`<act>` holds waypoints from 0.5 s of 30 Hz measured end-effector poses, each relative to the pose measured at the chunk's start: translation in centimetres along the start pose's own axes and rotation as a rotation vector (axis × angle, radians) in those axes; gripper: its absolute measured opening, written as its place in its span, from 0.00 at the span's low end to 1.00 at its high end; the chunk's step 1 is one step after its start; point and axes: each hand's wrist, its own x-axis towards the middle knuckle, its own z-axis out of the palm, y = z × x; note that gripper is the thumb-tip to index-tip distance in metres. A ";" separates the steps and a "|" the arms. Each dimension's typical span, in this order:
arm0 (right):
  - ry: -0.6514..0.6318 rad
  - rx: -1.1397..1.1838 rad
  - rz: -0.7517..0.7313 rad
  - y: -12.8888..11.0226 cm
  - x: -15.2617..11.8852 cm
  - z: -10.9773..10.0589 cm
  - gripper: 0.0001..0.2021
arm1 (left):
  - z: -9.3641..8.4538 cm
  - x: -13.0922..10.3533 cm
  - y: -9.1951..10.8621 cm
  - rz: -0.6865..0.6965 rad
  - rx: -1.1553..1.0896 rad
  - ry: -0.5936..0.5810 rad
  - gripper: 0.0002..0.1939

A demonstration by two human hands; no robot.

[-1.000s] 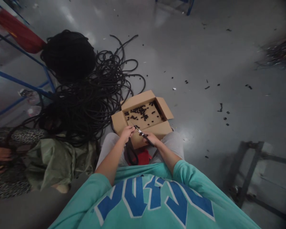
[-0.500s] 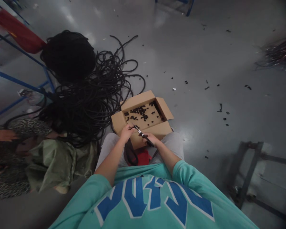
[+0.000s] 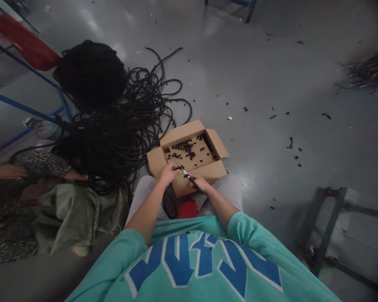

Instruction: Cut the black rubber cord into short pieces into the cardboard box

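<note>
Watching through the head camera, I am seeing the left hand (image 3: 168,173) pinching a short black cord end (image 3: 178,168) at its fingertips, over the near side of the cardboard box (image 3: 190,125), while the right hand (image 3: 199,183) is gripping the scissors (image 3: 189,176) by their handles. The scissors are lying on a slant, handles back and to the right, blades pointing forward and leftward to just beside the left fingertips. The cord end is poking out rightward from that pinch, running across the blades' line rather than along it, and the left hand is sitting nearer to that crossing. I am not managing to tell whether the cord is resting between the blades or beside them. A black loop (image 3: 169,203) is hanging below the left hand, and small black pieces (image 3: 189,149) are lying inside the box, just beyond both hands.
</note>
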 end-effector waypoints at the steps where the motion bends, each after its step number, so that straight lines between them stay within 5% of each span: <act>1: 0.006 -0.001 -0.001 0.0 0.1 0.0 0.28 | 0.0 0.1 -0.1 0.022 0.034 0.015 0.07; 15: 0.070 -0.048 -0.028 0.8 0.5 0.2 0.24 | -0.4 1.0 -1.1 0.095 0.152 0.150 0.07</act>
